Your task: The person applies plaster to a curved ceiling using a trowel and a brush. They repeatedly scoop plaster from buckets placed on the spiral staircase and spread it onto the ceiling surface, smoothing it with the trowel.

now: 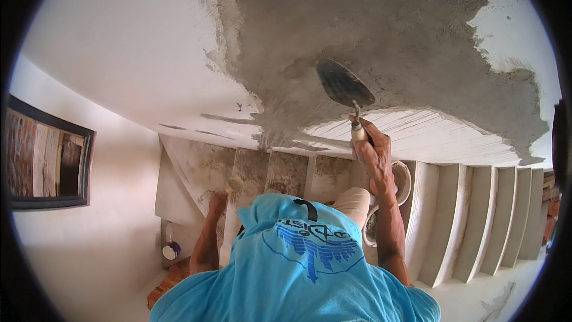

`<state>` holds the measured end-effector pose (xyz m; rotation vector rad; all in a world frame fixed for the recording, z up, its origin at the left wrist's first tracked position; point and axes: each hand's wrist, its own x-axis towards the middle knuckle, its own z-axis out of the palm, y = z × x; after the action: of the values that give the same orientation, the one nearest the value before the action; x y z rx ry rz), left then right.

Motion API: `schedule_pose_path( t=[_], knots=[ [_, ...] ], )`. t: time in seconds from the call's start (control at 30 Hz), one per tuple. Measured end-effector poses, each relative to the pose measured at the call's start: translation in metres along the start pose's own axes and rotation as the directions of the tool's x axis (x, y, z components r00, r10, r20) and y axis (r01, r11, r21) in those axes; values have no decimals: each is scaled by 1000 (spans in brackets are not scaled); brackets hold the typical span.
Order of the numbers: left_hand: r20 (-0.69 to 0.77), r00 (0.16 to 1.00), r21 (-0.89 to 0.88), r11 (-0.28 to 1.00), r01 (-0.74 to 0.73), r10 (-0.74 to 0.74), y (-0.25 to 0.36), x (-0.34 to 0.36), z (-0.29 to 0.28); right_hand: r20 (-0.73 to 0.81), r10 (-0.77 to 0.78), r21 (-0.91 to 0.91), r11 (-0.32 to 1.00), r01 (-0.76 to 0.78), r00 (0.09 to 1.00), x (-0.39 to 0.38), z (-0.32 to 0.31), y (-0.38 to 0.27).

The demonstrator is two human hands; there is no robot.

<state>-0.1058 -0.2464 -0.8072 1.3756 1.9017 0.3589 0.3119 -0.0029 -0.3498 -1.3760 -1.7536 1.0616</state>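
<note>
My right hand (pixel 372 152) grips the pale handle of a steel trowel (pixel 344 82), its dark blade against or very close to fresh grey plaster (pixel 369 6) on the white wall (pixel 125 36). A bare patch with scored lines (pixel 405 131) lies just below the blade. My left hand (pixel 217 201) hangs low on the left beside a small pale yellowish object (pixel 234 183); I cannot make out whether it holds it. Behind my right wrist is a pale bucket (pixel 402 180), partly hidden.
Concrete stairs (pixel 476 220) run off to the right, with stained steps (pixel 250 167) beneath me. A dark-framed opening (pixel 83 170) is in the left wall, showing brick beyond. A small white container (pixel 171 251) and some bricks (pixel 161 289) sit at the lower left.
</note>
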Motion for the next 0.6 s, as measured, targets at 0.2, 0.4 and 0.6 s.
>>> schedule_pose_path(
  t=[0.2,0.4,0.6],
  knots=[
    [-32,999,-31,999,7,-8,10,7,-7,-124,-75,143,985,93,989,-4,-21,29],
    [-23,994,-156,982,103,-108,-20,-5,11,-186,-1,256,965,50,982,-26,-25,30],
    [-47,995,35,996,-86,88,5,7,-6,22,-50,93,995,48,999,1,-6,9]
  ],
)
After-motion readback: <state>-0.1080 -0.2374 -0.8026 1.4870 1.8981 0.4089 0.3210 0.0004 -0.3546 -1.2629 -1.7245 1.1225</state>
